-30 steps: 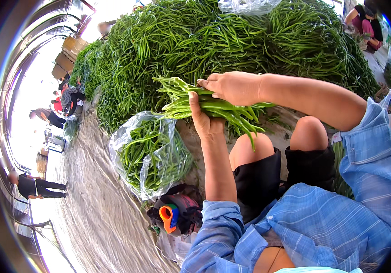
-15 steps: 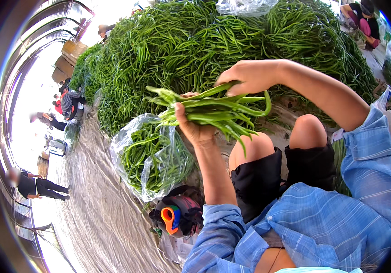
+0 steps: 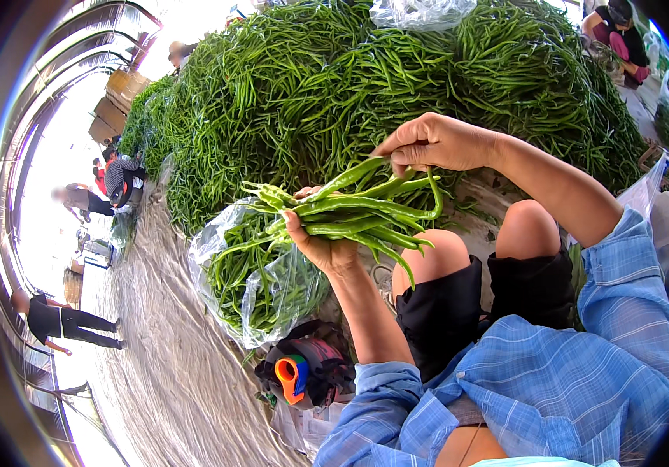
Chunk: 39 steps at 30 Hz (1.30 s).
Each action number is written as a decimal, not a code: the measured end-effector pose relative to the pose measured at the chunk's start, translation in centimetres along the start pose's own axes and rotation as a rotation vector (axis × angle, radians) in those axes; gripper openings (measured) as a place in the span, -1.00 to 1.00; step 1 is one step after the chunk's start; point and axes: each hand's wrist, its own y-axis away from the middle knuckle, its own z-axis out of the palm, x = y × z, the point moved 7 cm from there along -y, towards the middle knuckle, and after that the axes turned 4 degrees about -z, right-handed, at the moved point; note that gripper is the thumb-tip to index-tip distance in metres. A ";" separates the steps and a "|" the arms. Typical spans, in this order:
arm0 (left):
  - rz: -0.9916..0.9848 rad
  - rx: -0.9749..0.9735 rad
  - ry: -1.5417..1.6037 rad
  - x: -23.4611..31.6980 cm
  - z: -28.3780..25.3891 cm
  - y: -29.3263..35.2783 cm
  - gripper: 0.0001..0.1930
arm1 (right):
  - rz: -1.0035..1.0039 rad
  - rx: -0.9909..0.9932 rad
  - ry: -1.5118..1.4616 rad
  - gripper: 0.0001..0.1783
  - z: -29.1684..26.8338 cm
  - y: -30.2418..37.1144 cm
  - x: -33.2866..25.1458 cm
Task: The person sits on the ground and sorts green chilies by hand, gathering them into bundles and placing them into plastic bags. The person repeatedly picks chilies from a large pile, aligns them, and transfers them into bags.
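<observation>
My left hand [image 3: 325,247] is closed round a bunch of long green chili peppers [image 3: 369,214], the thumb lying across the top. The stem ends stick out to the left and the tips fan to the right, one of them curling upward. Above the bunch, my right hand [image 3: 447,144] has its thumb and fingers pinched at the end of one green chili pepper [image 3: 354,175]. That pepper slants up from the bunch. Just below and left of my left hand stands a clear plastic bag [image 3: 253,307] filled with more green peppers.
A large heap of green chili peppers [image 3: 334,93] spreads in front of me, with a clear plastic bag [image 3: 420,12] on top. By my left side lies a dark bag [image 3: 315,362] with an orange-and-blue object [image 3: 292,373]. Other people are farther off on the left and at the upper right.
My left hand and the bunch have moved slightly left and down. The right hand has turned and shifted up and right, its fingers now pinched at a pepper's end.
</observation>
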 end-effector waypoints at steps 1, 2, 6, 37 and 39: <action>0.037 0.033 -0.045 0.5 -0.8 0.0 -0.66 | -0.045 0.050 -0.100 -0.65 0.1 -0.1 -0.2; 0.069 0.064 -0.084 0.6 -1.1 -0.1 -0.66 | -0.090 0.071 -0.009 -0.67 -0.2 -0.3 -0.1; 0.091 0.104 -0.100 0.1 -1.3 0.2 -0.65 | -0.017 0.100 0.202 -0.69 -0.2 -1.2 0.6; 0.190 0.241 -0.118 3.4 -5.0 2.1 -0.69 | 0.328 0.265 -0.436 -0.81 0.4 -2.3 7.2; 0.190 0.230 -0.076 3.6 -5.4 2.0 -0.68 | 0.338 0.325 -0.480 -0.84 0.1 -2.1 7.8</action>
